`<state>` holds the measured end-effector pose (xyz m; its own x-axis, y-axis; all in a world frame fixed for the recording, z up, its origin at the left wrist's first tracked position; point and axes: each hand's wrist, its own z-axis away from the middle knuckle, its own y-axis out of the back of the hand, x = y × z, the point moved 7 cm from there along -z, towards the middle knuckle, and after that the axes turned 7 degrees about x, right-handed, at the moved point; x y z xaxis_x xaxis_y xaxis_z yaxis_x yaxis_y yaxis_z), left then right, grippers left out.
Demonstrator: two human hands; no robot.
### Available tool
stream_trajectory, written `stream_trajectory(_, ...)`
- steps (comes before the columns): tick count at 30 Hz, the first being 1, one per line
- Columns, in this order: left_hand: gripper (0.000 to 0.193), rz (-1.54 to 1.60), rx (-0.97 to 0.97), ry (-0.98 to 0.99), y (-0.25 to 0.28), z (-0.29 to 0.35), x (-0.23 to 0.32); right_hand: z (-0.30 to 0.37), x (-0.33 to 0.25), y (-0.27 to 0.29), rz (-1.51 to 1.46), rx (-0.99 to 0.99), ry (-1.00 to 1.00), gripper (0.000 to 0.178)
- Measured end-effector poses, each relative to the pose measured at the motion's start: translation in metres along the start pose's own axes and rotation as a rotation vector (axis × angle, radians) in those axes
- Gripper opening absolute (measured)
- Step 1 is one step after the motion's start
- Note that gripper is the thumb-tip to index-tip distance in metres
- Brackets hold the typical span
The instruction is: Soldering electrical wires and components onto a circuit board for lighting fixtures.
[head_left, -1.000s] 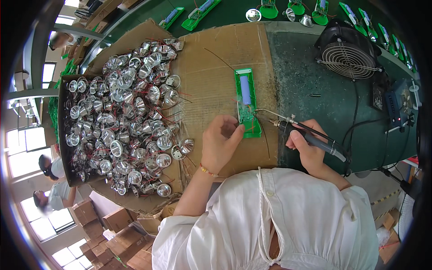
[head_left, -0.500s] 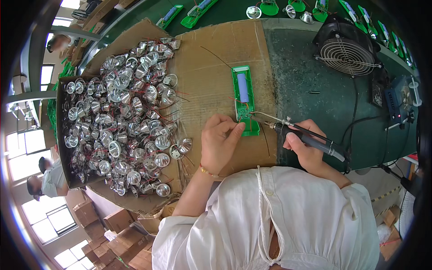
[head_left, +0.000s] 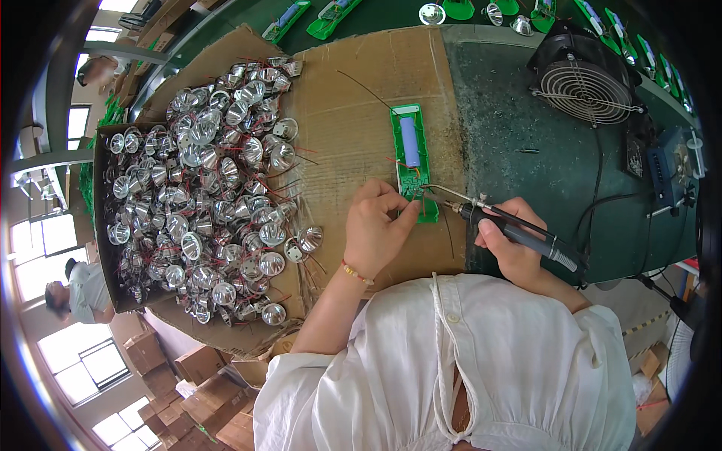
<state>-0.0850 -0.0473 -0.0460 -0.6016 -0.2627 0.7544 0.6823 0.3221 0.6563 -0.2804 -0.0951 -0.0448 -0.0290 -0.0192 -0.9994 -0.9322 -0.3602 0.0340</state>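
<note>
A green plastic housing (head_left: pixel 423 143) lies open on the cardboard, with a purple cylindrical battery (head_left: pixel 409 141) in its upper part. Below the battery sits a small green circuit board (head_left: pixel 411 186) with thin red and dark wires. My left hand (head_left: pixel 380 218) is closed in a pinch at the board's lower edge; whatever lies between thumb and finger is too small to make out. In my right hand (head_left: pixel 513 244) is a soldering iron (head_left: pixel 519 237) with a thin metal feed tube (head_left: pixel 459 194) along it. The iron's tip and the tube's end point at the board.
A carton of reflector lamp cups (head_left: pixel 203 188) with red wires fills the left side. A black fan with a wire guard (head_left: pixel 585 92) stands at the back right, near a blue soldering station (head_left: pixel 665 177). More green housings (head_left: pixel 335 16) line the far edge.
My left hand has shifted slightly right and up, its fingertips closer together by the board. The iron stays at the board in my right hand. The whole view has shifted slightly.
</note>
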Motion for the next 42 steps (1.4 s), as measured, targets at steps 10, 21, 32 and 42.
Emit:
stream_trajectory(10,0.012,0.014,-0.004,0.002,-0.001,-0.001,-0.001,-0.001,0.003,0.010,-0.159,0.072,-0.083,0.017)
stream_trajectory(21,0.013,0.006,0.015,0.005,0.000,-0.001,0.000,-0.002,0.009,0.008,-0.173,0.045,-0.111,0.017)
stream_trajectory(32,0.015,0.112,0.145,0.133,0.017,0.005,-0.006,-0.003,0.009,0.008,-0.175,0.049,-0.107,0.017)
stream_trajectory(42,0.012,-0.045,0.148,-0.027,0.012,0.006,0.010,-0.007,0.005,-0.004,-0.070,-0.020,-0.053,0.015)
